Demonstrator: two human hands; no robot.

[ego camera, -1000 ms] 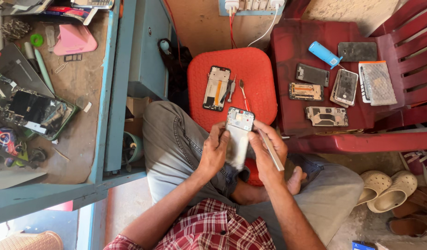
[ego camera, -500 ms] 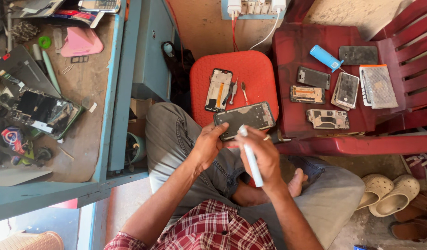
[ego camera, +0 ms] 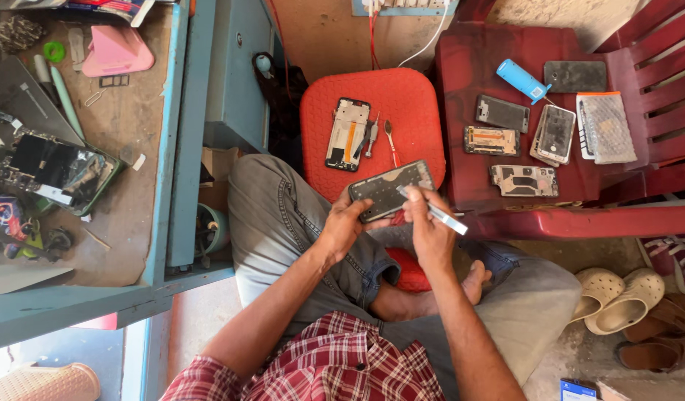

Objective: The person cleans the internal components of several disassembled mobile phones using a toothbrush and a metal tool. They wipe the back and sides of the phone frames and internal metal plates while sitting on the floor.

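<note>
The left hand [ego camera: 344, 226] was seen curled about the lower left end of a dark, flat, rectangular phone body [ego camera: 391, 190], with the fingers closed round its edge and the thumb laid along its near side, so that the phone was held tilted above the lap. The right hand [ego camera: 426, 219] was closed in a pinch on a thin, flat, pale metal tool [ego camera: 434, 211], the fingers being gathered tight about its upper part; one end of the tool was set against the right half of the phone body, while the other end stuck out to the right past the knuckles. The phone was held just over the near edge of a red plastic stool [ego camera: 402, 104], on which an opened phone frame with an orange strip [ego camera: 348, 134], a small grey screwdriver [ego camera: 371, 136] and a pair of red-handled tweezers [ego camera: 391, 143] had been laid side by side. To the right, on a dark red plastic chair [ego camera: 461, 67], several phone parts and a blue cylindrical tool [ego camera: 522, 80] were spread. To the left, a cluttered blue-edged wooden workbench [ego camera: 134, 223] was seen. Pale sandals [ego camera: 617, 297] lay on the floor at the lower right.
</note>
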